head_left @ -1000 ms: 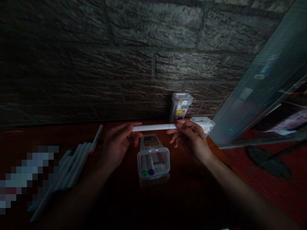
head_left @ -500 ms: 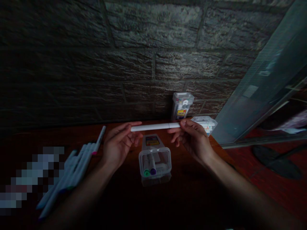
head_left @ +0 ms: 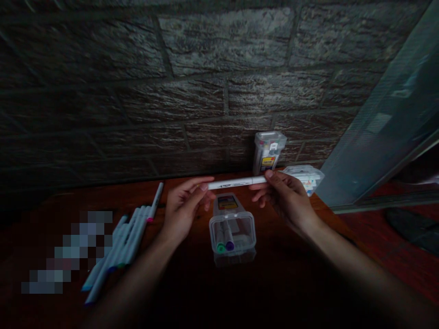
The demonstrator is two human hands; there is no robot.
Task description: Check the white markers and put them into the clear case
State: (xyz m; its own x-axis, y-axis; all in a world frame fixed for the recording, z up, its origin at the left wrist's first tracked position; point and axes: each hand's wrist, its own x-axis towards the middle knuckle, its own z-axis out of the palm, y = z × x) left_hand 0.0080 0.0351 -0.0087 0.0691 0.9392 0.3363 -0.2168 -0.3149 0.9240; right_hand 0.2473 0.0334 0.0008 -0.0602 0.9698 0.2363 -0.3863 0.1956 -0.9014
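Note:
A white marker (head_left: 233, 183) with dark print on its barrel is held level between my two hands. My left hand (head_left: 187, 203) pinches its left end between thumb and fingers, while my right hand (head_left: 286, 196) grips the right end, past the cap seam. Below the marker, a clear plastic case (head_left: 244, 230) lies on its side with its open mouth towards me. Inside it rest a green-ended marker (head_left: 221, 247) and a purple-ended marker (head_left: 229, 245). To the left of my left hand, several white markers (head_left: 128, 235) lie side by side on the wooden table (head_left: 192, 292).
An upright clear case (head_left: 269, 153) of markers stands against the brick wall (head_left: 202, 98). Another clear case (head_left: 305, 176) with markers lies behind my right hand. A pixelated patch covers something at the far left. Beyond the table's right edge are a glass panel (head_left: 373, 123) and red floor.
The marker has turned about its length, so its print now shows. Both hands still hold it. The whole view has shifted, with everything appearing a little further right.

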